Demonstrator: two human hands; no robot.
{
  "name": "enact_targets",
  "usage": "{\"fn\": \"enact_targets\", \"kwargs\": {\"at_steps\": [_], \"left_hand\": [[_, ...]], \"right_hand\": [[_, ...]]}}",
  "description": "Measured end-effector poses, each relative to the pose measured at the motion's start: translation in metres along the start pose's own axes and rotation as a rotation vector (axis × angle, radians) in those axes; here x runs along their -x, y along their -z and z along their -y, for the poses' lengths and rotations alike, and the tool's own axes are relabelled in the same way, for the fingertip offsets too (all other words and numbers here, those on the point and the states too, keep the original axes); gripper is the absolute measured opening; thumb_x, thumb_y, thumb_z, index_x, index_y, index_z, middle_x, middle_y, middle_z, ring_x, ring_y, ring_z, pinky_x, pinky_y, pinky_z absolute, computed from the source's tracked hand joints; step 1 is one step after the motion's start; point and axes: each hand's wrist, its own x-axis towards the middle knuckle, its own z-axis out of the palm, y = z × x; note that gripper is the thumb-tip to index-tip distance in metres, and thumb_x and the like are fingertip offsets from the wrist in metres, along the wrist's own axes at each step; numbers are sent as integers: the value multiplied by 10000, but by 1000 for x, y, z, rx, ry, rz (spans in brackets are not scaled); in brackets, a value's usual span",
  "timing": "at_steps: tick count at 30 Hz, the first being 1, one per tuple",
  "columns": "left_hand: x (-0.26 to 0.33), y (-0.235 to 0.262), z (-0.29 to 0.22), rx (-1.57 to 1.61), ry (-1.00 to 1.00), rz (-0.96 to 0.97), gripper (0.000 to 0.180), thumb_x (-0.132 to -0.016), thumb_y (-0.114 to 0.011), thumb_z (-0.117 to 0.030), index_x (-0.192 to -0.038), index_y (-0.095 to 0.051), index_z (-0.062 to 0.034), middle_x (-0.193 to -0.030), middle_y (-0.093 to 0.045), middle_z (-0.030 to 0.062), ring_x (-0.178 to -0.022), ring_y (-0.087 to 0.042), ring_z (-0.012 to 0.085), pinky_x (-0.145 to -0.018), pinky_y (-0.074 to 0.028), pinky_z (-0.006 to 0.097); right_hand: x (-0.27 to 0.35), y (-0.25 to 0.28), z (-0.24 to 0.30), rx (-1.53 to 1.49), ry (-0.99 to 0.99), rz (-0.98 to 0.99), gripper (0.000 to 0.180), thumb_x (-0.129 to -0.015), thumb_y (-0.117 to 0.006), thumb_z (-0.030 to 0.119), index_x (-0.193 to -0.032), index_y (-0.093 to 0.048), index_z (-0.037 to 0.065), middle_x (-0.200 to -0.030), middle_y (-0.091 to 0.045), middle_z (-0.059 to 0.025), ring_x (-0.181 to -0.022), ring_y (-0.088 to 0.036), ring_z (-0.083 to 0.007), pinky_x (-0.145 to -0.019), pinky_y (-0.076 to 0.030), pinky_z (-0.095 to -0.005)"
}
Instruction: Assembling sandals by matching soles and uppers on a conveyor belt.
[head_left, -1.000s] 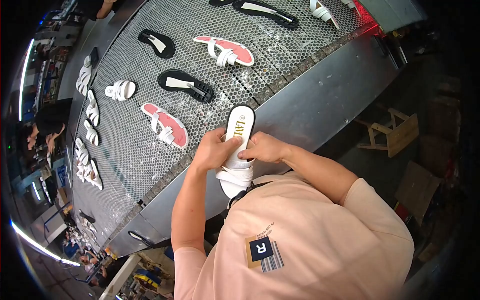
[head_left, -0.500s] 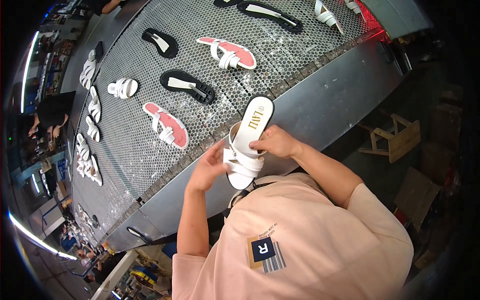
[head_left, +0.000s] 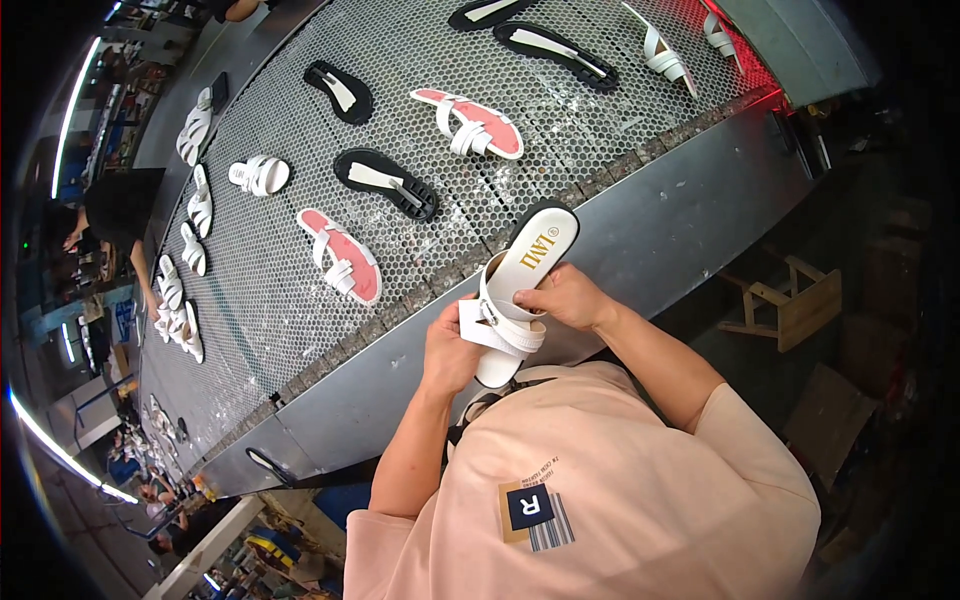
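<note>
White strappy slide sandal (head_left: pixel 520 332), gripped from both sides beside the perforated metal conveyor (head_left: pixel 262 300).
Half a second ago the left hand (head_left: pixel 455 345) was loosely open beside the straps; now its fingers are closed on their left side, while the right hand (head_left: pixel 567 297) keeps its thumb on the insole, holding the opposite edge. That second grip likely steadies the sandal, which is in front of the person's torso, heel pointing away. A black sole (head_left: pixel 380 180) and a pink-and-white sandal (head_left: pixel 347 250) lie on the conveyor.
</note>
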Motion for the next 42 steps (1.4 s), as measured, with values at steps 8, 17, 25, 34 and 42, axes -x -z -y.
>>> {"fn": "enact_targets", "kwargs": {"at_steps": [8, 17, 25, 34, 42], "left_hand": [[6, -18, -3, 151, -10, -44, 494, -807, -671, 16, -1270, -496, 14, -1098, -639, 77, -967, -613, 141, -876, -491, 287], [12, -31, 21, 400, 180, 1, 393, -833, -631, -7, -1206, -514, 32, -1124, -619, 101, -996, -615, 188, -882, -490, 317], [-15, -48, 17, 535, 106, -156, 319, -853, -569, -2, -1167, -519, 15, -1083, -624, 119, -957, -631, 231, -814, -522, 349], [-18, -48, 19, 413, 79, -113, 510, -896, -614, -159, -1336, -400, -14, -1298, -496, 123, -1191, -489, 219, -979, -408, 389], [-36, 97, 48, 4, -149, -1018, 782, -826, -707, -246, -1420, -275, 21, -1414, -366, 196, -1212, -457, 289, -997, -380, 364]], "right_hand": [[4, 12, 6, -12, -69, -18, 314, -855, -617, 24, -1165, -596, -17, -1113, -646, -85, -988, -615, -160, -868, -497, -299], [5, 38, -4, -129, -153, -21, 311, -898, -609, 163, -1169, -589, 12, -1021, -653, -48, -894, -614, -121, -775, -493, -266], [30, -4, -22, 82, -333, 32, 234, -912, -610, 212, -1031, -621, 11, -866, -661, -46, -745, -608, -108, -665, -495, -258], [8, 7, 3, -121, -111, -139, 189, -918, -544, 92, -1069, -598, -9, -981, -657, -80, -826, -633, -141, -717, -528, -288], [-148, 39, 125, 145, 100, -103, 258, -897, -447, 40, -1127, -510, -58, -930, -632, -119, -784, -630, -171, -670, -529, -290]]}}
